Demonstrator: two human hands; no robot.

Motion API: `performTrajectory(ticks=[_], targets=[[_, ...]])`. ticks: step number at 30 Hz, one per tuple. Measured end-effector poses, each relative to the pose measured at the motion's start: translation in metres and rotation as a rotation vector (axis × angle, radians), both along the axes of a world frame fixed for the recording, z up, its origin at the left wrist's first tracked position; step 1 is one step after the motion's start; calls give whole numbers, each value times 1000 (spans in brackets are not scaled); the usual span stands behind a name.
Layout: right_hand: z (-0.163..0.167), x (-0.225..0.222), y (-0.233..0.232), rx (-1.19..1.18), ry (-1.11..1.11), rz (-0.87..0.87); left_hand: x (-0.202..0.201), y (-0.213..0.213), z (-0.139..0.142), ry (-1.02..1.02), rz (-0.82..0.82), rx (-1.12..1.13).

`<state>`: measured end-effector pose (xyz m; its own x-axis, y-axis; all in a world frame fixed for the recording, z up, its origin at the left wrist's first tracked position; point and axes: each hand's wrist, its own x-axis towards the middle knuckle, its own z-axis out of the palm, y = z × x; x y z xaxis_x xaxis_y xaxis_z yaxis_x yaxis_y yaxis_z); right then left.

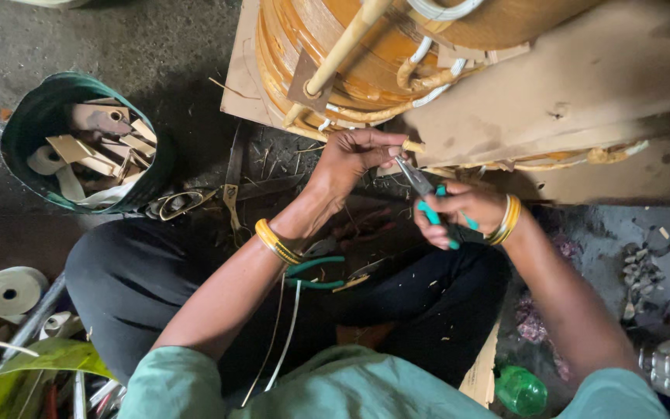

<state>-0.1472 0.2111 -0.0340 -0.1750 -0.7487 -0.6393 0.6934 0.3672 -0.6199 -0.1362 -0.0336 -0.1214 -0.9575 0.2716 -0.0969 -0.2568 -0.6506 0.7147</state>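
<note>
Where view fails: pliers' tip meeting the coil (350, 62) edge is unclear.
Pliers (428, 198): teal handles, my right hand (459, 213) clamped on them.
Left hand (354, 159): fingertips pinched together on something too small to make out.

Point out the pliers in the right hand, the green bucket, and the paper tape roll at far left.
pliers (422, 188), head view, on the metal jaws' pivot.
green bucket (21, 128), head view, on its left rim.
paper tape roll (11, 292), head view, on its flat face.

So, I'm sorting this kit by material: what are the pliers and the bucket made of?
The pliers in the right hand: dull grey metal, likely steel, with smooth teal grips, probably plastic or rubber. The bucket: dark green, apparently plastic, with a scuffed, matte wall.
</note>
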Motion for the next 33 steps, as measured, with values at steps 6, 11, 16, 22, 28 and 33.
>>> performTrajectory(ticks=[6, 11, 16, 22, 28, 33], targets=[[6, 18, -10, 73, 394, 5, 2, -3, 5, -4, -7, -34], [-19, 81, -35, 680, 1215, -311, 3, -1, 8, -23, 5, -1], [-42, 96, -64, 1078, 1696, -359, 8, 3, 12, -63, 17, 42], [-45, 91, -75, 1155, 1816, -306, 8, 3, 10, -111, 8, 83], [-47, 75, -55, 1037, 1739, -223, 4, 9, 3, -55, 63, 89], [-4, 47, -30, 699, 1492, -46, 3, 6, 1, -22, 50, 25]])
